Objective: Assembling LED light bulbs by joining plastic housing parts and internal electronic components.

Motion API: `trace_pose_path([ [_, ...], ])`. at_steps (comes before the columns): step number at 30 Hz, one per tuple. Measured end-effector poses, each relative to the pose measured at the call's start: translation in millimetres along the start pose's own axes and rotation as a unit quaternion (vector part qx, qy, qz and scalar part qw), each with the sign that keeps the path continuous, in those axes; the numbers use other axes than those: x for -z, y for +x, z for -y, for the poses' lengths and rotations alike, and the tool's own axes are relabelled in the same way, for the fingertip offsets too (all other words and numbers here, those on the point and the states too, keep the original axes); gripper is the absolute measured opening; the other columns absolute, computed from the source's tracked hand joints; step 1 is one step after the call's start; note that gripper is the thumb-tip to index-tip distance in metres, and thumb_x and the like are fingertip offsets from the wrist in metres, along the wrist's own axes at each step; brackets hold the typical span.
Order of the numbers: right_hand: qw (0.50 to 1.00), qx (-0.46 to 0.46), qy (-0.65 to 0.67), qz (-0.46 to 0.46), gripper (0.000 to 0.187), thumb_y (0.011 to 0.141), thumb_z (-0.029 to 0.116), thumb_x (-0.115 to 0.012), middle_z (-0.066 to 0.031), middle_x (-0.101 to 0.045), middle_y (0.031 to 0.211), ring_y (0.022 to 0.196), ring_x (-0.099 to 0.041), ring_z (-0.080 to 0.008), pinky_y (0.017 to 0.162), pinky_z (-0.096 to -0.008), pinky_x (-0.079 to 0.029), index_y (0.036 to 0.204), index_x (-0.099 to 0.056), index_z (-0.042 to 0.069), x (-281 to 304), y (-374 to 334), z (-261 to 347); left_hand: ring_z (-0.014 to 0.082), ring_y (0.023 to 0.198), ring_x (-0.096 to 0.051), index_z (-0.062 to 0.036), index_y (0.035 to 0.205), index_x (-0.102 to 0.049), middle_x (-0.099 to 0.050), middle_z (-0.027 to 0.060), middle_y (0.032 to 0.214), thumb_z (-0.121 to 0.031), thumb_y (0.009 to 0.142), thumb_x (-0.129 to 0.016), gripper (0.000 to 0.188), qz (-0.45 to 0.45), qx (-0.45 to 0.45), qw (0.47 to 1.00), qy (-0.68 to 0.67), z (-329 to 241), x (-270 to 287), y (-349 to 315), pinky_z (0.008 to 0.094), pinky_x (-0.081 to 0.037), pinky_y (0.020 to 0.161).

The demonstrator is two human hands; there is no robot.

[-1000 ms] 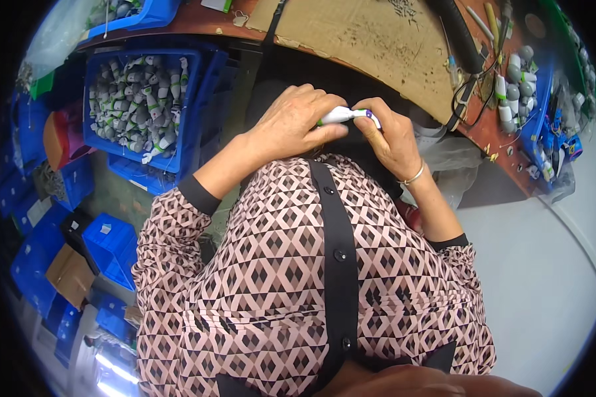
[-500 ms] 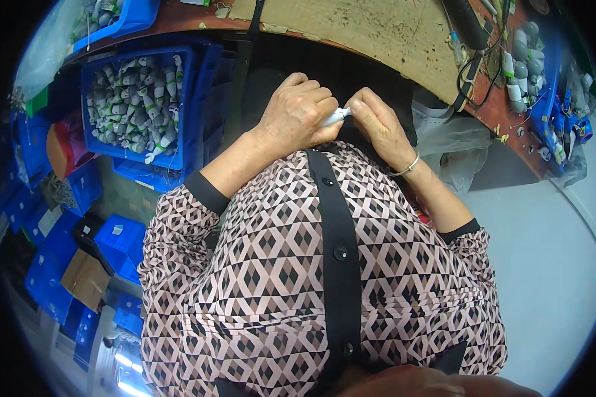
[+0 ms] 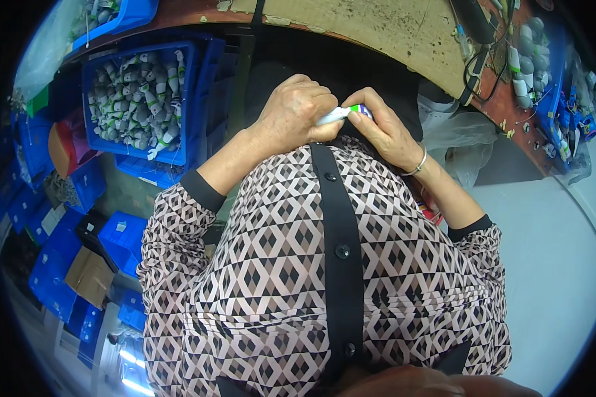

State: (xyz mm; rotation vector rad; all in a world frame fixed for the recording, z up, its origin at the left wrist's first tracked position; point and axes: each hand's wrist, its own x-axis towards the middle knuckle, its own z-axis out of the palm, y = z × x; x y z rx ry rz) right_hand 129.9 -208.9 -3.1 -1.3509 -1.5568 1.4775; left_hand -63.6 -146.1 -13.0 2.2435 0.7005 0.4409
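In front of my chest, my left hand (image 3: pixel 297 109) is closed round a white tube-shaped piece (image 3: pixel 332 116), whose end sticks out past the thumb. My right hand (image 3: pixel 385 130) pinches the other end, where a green, white and purple band (image 3: pixel 359 110) shows between thumb and fingers. Whether the banded part and the white tube are one piece or two joined ones, I cannot tell. My left palm hides the rest of the piece. Both hands are held over a dark area below the table's edge.
On the left stands a blue bin (image 3: pixel 189 106) heaped with grey-and-white pieces with green bands (image 3: pixel 136 99). A worn brown board (image 3: pixel 377 33) covers the table ahead. Similar pieces (image 3: pixel 528 63) lie at the far right beside a dark cable (image 3: pixel 473 73). Clear plastic (image 3: pixel 463 135) hangs below.
My right fingers have shifted their grip, and the green and purple band now shows between them. My left hand stays closed round the white piece in nearly the same place.
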Motion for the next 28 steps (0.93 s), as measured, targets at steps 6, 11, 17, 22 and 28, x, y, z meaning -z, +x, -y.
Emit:
trace_pose_path([
  [6, 0.996, 0.031, -0.084, 0.007, 0.023, 0.094, 0.022, -0.049, -0.0062, -0.052, 0.082, 0.077, -0.051, -0.0146, 0.072, -0.0256, -0.041, 0.101, -0.054, 0.000, 29, 21, 26, 0.0212, 0.066, -0.059, -0.0024, 0.083, -0.064, -0.059, 0.0103, 0.075, -0.020, 0.078, -0.067, 0.018, -0.057, 0.099, 0.981, -0.157, -6, 6, 11, 0.0317, -0.047, 0.065],
  [11, 0.966, 0.111, -0.181, -0.151, 0.030, 0.089, 0.023, -0.057, -0.0035, -0.052, 0.080, 0.075, -0.052, -0.0117, 0.067, -0.0265, -0.042, 0.111, -0.054, 0.003, 62, 68, 38, 0.0142, 0.061, -0.059, -0.0086, 0.126, -0.040, -0.061, 0.0077, 0.082, -0.021, 0.078, -0.067, 0.057, -0.037, 0.194, 0.899, -0.390, 6, 36, 33, 0.0273, -0.049, 0.053],
  [17, 0.933, 0.167, -0.282, -0.149, 0.045, 0.081, 0.019, -0.066, -0.0106, -0.058, 0.090, 0.080, -0.057, -0.0227, 0.072, -0.0321, -0.046, 0.121, -0.051, 0.005, 51, 80, 42, 0.0265, 0.073, -0.060, -0.0083, 0.134, -0.028, -0.060, 0.0167, 0.091, -0.015, 0.074, -0.061, 0.069, -0.109, 0.242, 0.922, -0.280, 10, 29, 62, 0.0353, -0.050, 0.064],
  [22, 0.965, 0.129, -0.186, -0.133, 0.046, 0.083, 0.024, -0.063, -0.0148, -0.060, 0.103, 0.091, -0.060, -0.0290, 0.079, -0.0361, -0.046, 0.123, -0.050, 0.006, 55, 98, 21, 0.0473, 0.091, -0.057, -0.0060, 0.133, -0.028, -0.059, 0.0305, 0.099, -0.015, 0.073, -0.055, 0.067, -0.166, 0.166, 0.965, -0.117, -5, 41, 69, 0.0523, -0.046, 0.078],
  [28, 0.943, 0.173, -0.211, -0.187, 0.045, 0.083, 0.022, -0.063, -0.0217, -0.059, 0.106, 0.095, -0.059, -0.0367, 0.082, -0.0411, -0.046, 0.122, -0.048, 0.007, 58, 108, 13, 0.0466, 0.086, -0.059, -0.0101, 0.137, -0.031, -0.061, 0.0297, 0.093, -0.021, 0.076, -0.056, 0.066, -0.163, 0.143, 0.976, -0.034, 18, 26, 87, 0.0508, -0.047, 0.077],
])
